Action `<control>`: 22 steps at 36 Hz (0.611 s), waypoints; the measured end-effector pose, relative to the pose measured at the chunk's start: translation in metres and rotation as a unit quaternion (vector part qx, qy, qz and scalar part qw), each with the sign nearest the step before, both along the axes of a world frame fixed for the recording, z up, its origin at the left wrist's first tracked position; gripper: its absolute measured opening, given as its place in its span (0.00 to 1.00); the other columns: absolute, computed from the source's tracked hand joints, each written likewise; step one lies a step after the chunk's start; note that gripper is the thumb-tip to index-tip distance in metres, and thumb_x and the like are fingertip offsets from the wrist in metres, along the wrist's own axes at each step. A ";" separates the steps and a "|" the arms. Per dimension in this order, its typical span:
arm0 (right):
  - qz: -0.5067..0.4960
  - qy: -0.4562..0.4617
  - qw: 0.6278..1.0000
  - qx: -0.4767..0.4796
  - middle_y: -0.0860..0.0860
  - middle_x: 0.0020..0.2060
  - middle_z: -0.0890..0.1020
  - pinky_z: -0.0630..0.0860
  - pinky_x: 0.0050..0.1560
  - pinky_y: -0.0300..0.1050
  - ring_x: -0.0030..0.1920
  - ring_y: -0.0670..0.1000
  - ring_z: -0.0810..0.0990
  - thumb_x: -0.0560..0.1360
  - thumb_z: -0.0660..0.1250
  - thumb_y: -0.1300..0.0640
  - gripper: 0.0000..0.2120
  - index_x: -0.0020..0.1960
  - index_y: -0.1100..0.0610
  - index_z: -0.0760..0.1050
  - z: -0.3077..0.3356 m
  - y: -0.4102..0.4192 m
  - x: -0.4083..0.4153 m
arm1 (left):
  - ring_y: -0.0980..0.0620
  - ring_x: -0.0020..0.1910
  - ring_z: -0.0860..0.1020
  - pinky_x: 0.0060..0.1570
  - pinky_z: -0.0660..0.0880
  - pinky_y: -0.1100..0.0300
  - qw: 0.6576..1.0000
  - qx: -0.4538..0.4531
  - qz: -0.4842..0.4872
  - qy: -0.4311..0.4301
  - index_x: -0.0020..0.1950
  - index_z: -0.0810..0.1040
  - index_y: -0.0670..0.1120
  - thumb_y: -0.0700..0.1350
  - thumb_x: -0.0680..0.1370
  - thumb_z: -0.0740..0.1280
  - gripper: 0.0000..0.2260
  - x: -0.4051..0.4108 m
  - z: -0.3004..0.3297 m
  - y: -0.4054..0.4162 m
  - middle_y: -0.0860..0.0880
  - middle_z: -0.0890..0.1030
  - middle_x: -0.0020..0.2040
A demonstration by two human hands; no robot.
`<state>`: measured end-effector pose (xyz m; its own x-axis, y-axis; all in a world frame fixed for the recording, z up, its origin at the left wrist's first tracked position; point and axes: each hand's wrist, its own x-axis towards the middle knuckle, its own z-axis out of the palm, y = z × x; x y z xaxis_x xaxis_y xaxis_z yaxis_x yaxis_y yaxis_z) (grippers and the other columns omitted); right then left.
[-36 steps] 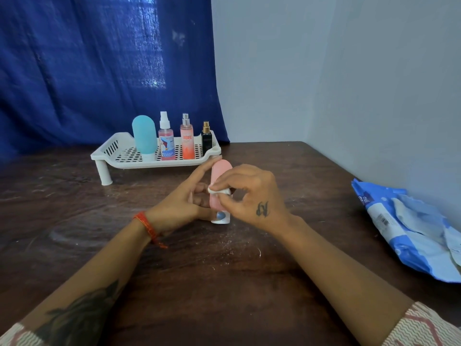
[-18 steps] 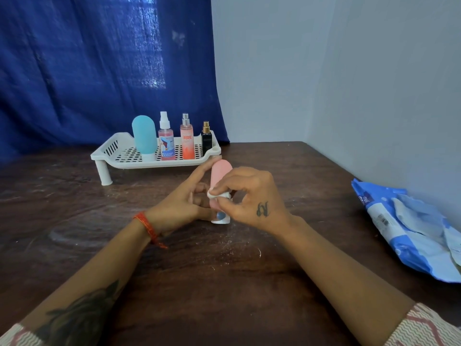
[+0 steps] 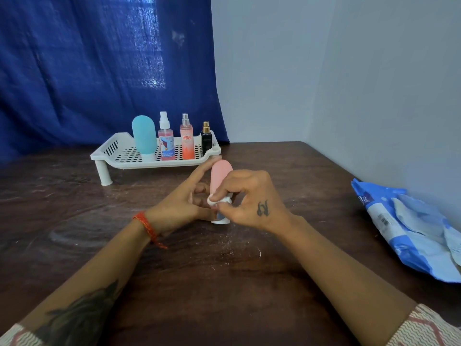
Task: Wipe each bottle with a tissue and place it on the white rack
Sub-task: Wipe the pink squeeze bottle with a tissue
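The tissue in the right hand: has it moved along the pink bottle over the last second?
Yes. The tissue has slid down the pink bottle, away from its rounded top and toward its white cap on the table.

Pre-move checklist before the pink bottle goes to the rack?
1. Pink bottle upright on the table: ok.
2. Left hand has a grip on it: ok.
3. Right hand pinches the tissue against it: ok.
4. Wipe finished: cannot tell.
5. Free space on the white rack, left of the teal bottle: ok.
6. Path to the rack open: ok.
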<state>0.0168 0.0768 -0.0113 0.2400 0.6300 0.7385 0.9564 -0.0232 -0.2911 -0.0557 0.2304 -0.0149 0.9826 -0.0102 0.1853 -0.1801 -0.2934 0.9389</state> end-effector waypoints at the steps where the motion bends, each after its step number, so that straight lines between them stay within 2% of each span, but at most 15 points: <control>1: 0.002 0.003 1.000 -0.008 0.50 0.35 0.84 0.76 0.39 0.34 0.36 0.42 0.79 0.63 0.74 0.63 0.04 0.37 0.58 0.84 0.001 -0.001 0.001 | 0.47 0.57 0.79 0.52 0.79 0.56 1.000 0.001 0.000 0.001 0.70 0.56 0.66 0.26 0.68 0.70 0.45 0.000 0.000 0.000 0.46 0.75 0.62; 6: -0.037 0.002 0.999 -0.014 0.50 0.33 0.83 0.72 0.35 0.31 0.33 0.41 0.76 0.61 0.72 0.61 0.03 0.35 0.58 0.83 0.003 -0.007 0.006 | 0.48 0.57 0.80 0.54 0.79 0.54 1.000 0.001 0.005 0.009 0.72 0.55 0.65 0.30 0.67 0.73 0.47 0.001 0.000 0.000 0.45 0.75 0.62; 11: -0.088 -0.029 0.995 0.037 0.52 0.38 0.83 0.75 0.39 0.32 0.38 0.43 0.78 0.65 0.74 0.62 0.06 0.42 0.59 0.83 -0.001 -0.005 0.008 | 0.48 0.55 0.81 0.54 0.79 0.53 1.000 0.001 0.011 0.017 0.74 0.54 0.63 0.30 0.67 0.73 0.47 0.001 0.000 0.000 0.45 0.77 0.61; 15: -0.047 -0.020 0.998 0.031 0.50 0.39 0.84 0.74 0.40 0.30 0.40 0.39 0.77 0.66 0.74 0.62 0.05 0.42 0.58 0.83 -0.003 0.001 0.002 | 0.46 0.55 0.80 0.54 0.79 0.53 1.000 -0.001 0.001 0.014 0.73 0.54 0.64 0.31 0.66 0.73 0.47 0.001 0.000 0.002 0.45 0.77 0.61; 19: 0.011 0.000 1.000 -0.004 0.50 0.36 0.84 0.74 0.41 0.32 0.38 0.39 0.77 0.64 0.74 0.64 0.05 0.39 0.58 0.84 -0.001 0.002 -0.002 | 0.47 0.57 0.79 0.51 0.79 0.57 1.000 0.008 0.003 0.000 0.73 0.55 0.63 0.29 0.66 0.72 0.47 0.000 0.000 0.000 0.46 0.76 0.62; 22: 0.017 0.032 0.999 -0.041 0.49 0.35 0.84 0.72 0.41 0.30 0.37 0.39 0.78 0.62 0.74 0.65 0.06 0.37 0.58 0.84 0.001 -0.002 0.001 | 0.48 0.57 0.79 0.52 0.79 0.56 1.000 0.010 0.004 0.005 0.73 0.55 0.63 0.28 0.68 0.71 0.46 -0.001 0.001 0.000 0.46 0.76 0.62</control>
